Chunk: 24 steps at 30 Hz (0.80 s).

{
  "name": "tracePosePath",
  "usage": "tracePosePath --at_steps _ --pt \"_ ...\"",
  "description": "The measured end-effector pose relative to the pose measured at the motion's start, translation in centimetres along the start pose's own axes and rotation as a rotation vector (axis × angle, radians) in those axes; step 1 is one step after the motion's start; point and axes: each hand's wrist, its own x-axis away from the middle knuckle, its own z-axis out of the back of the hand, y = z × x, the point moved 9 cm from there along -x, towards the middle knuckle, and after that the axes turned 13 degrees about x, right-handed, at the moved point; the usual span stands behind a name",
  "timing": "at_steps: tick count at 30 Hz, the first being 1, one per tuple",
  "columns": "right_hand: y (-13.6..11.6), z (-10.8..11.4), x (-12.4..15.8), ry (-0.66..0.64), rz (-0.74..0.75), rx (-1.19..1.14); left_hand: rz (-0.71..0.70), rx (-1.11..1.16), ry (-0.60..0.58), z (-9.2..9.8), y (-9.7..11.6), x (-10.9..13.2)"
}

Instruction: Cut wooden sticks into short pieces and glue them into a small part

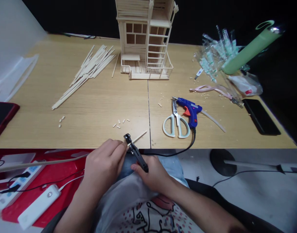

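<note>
My left hand [103, 163] is closed, pinching a thin wooden stick [139, 137] that points up and right over the desk's front edge. My right hand [154, 174] is closed around the handles of black cutting pliers [135, 151], whose jaws sit on the stick close to my left fingertips. Both hands are held low over my lap, just in front of the wooden desk [90, 106]. A few short cut stick pieces [119, 123] lie on the desk just beyond the pliers.
A stick-built model house [147, 38] stands at the back centre, a pile of long sticks [87, 72] to its left. Scissors [176, 121] and a blue glue gun [190, 111] lie right of centre. A green roll [247, 48], plastic wrappers and a black phone [260, 116] sit at the right. Power strips [39, 205] lie on the floor at left.
</note>
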Motion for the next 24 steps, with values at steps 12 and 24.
tracePosePath --at_steps 12,24 --pt "0.9 -0.6 0.0 0.021 -0.04 -0.063 0.031 0.058 -0.002 0.2 -0.1 -0.3" --pt "-1.8 9.6 1.0 0.214 -0.053 0.332 0.256 0.049 0.156 0.4 -5.8 -0.9"
